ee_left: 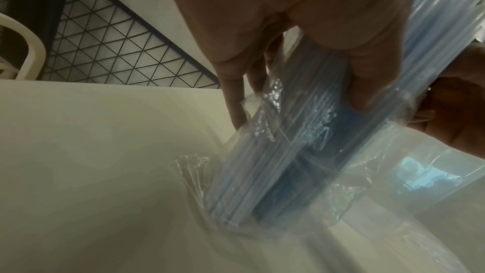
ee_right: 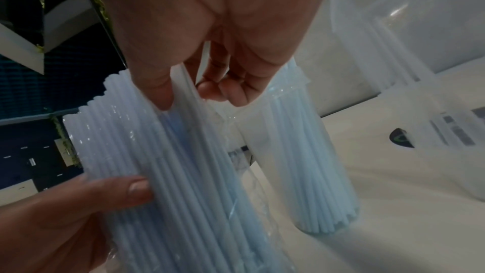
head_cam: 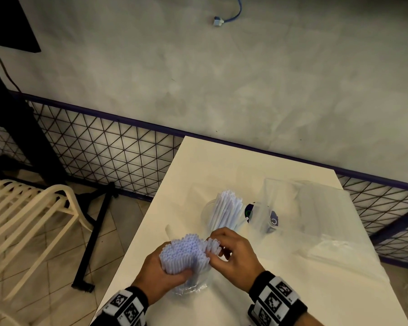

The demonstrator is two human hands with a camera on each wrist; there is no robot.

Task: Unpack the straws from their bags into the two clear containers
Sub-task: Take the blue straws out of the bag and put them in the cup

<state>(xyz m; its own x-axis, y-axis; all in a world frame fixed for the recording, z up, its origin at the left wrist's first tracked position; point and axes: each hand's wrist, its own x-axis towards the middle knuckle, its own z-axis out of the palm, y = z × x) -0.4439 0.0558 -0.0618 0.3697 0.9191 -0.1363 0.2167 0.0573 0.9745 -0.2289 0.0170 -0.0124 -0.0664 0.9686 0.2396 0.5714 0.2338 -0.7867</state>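
My left hand grips an upright bundle of pale blue straws still partly in its clear bag, whose bottom rests on the white table. The same bundle fills the left wrist view under my fingers. My right hand pinches a small group of straws at the bundle's right side; the thumb presses them in the right wrist view. Behind stands a clear container filled with straws. A second clear container appears at the upper right of the right wrist view.
Crumpled clear bags with a dark printed logo lie on the table's right side. A wire mesh fence and grey wall stand behind. A cream chair and a black table leg are on the left floor.
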